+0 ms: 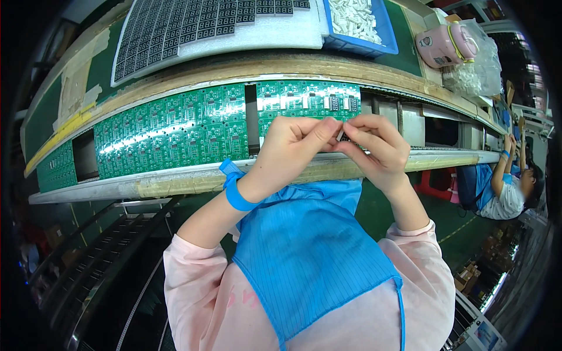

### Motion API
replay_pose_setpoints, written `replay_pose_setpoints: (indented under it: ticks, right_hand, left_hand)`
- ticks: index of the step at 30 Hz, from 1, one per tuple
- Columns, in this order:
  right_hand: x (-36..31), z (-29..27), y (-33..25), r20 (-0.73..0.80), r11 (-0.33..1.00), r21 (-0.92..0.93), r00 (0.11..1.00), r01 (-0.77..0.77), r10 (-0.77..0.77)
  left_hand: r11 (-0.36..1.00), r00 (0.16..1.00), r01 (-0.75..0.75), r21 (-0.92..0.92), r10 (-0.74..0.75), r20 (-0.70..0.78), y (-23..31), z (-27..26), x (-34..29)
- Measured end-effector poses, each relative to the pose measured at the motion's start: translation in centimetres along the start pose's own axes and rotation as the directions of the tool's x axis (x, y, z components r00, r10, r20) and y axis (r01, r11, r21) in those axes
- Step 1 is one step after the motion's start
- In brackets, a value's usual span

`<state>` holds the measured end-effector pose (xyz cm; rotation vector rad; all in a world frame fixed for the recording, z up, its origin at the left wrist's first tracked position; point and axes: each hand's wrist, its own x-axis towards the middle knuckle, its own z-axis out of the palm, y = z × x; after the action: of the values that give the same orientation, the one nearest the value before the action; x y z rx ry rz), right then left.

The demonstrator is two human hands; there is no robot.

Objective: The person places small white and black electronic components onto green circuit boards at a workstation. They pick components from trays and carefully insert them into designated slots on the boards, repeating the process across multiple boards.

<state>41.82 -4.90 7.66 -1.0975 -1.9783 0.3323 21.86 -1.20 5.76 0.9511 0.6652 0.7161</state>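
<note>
The left hand (284, 146) and right hand (381, 149) pinch a small black-and-white component (343, 137) between their fingertips, above the near side of a green circuit board (300, 103). Farther off, seven-segment displays (202, 24) cover much of a white foam sheet (284, 34) beside a blue bin (364, 48).

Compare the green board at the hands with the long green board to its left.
The board at the hands carries digit displays at its right end; the long board shows none. The left hand and right hand partly cover the first; the long board is nearly all in view. Both are green circuit boards.
</note>
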Motion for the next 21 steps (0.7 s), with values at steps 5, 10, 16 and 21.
replay_pose_setpoints:
  ticks: [5,10,16,21]
  right_hand:
    - [-0.2,-1.6,0.2,0.015,0.999,-0.033,1.000,-0.024,0.024]
    - [-2.2,-1.2,2.2,0.162,0.970,-0.231,0.986,0.076,-0.038]
    - [-3.2,0.3,2.8,0.213,0.948,-0.294,0.976,0.119,-0.056]
    - [-3.4,0.4,2.4,0.223,0.969,-0.243,0.975,0.055,0.001]
  left_hand:
    - [0.633,0.909,-0.366,0.682,0.401,0.115,3.9,-0.7,-2.2]
    - [-0.320,0.651,-0.019,0.947,0.715,0.255,9.6,-10.1,-0.3]
    - [-0.328,0.713,0.074,0.942,0.677,0.180,8.9,-15.7,1.4]
    - [-0.261,0.734,0.005,0.965,0.657,0.173,9.8,-16.8,1.1]
